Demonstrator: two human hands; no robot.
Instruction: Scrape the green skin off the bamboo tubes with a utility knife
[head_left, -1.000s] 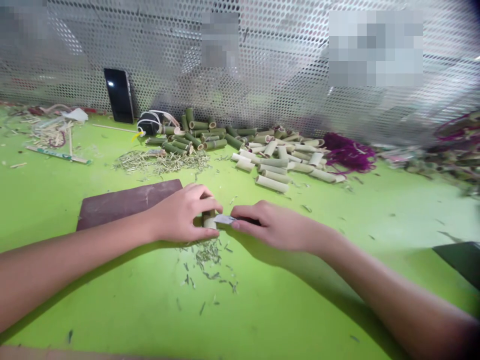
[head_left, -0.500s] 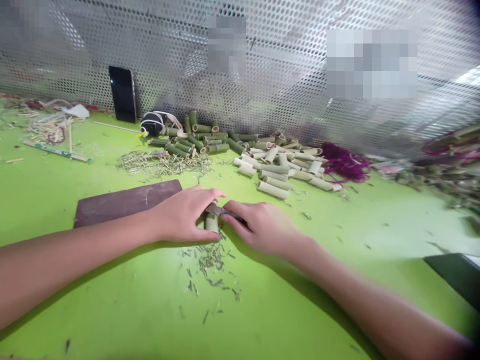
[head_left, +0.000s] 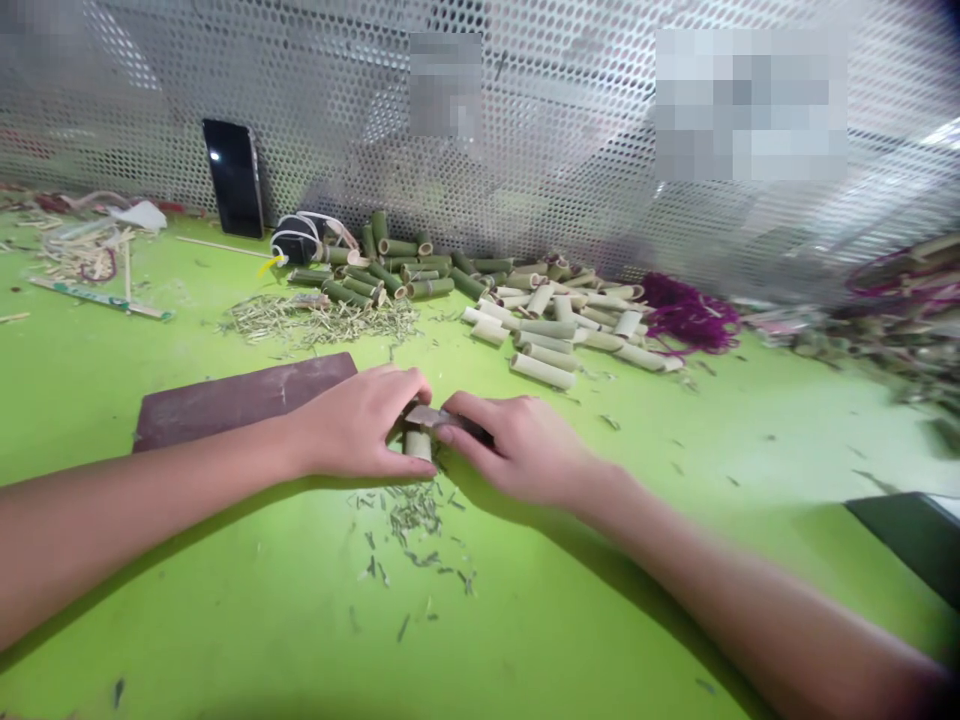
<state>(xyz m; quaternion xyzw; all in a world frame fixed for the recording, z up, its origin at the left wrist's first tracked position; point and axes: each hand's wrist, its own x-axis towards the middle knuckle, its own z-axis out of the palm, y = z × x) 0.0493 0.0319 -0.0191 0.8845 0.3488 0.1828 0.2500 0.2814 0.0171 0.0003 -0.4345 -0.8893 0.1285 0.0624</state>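
Observation:
Between the thumb and fingers of my left hand (head_left: 367,420) is a short bamboo tube (head_left: 418,446), held against the green table (head_left: 247,600). My right hand (head_left: 525,447) grips a knife (head_left: 429,416) whose blade lies across the tube's upper part. Part of the tube and most of the knife's handle are hidden by my fingers. Thin green bamboo shavings (head_left: 414,512) are scattered on the table just below the tube. A dark reddish-brown board (head_left: 240,402) lies flat behind my left forearm.
Green and pale bamboo tubes (head_left: 544,372) are heaped along the perforated metal screen (head_left: 555,130). A phone (head_left: 234,180) leans there, beside a black block with white cord (head_left: 296,240). Purple string (head_left: 690,315) lies farther right; a dark green object (head_left: 907,540) sits at the right edge.
The view has shifted slightly, moving everything a little left and up. The knife blade still crosses the tube, with little visible change in either hand's grip.

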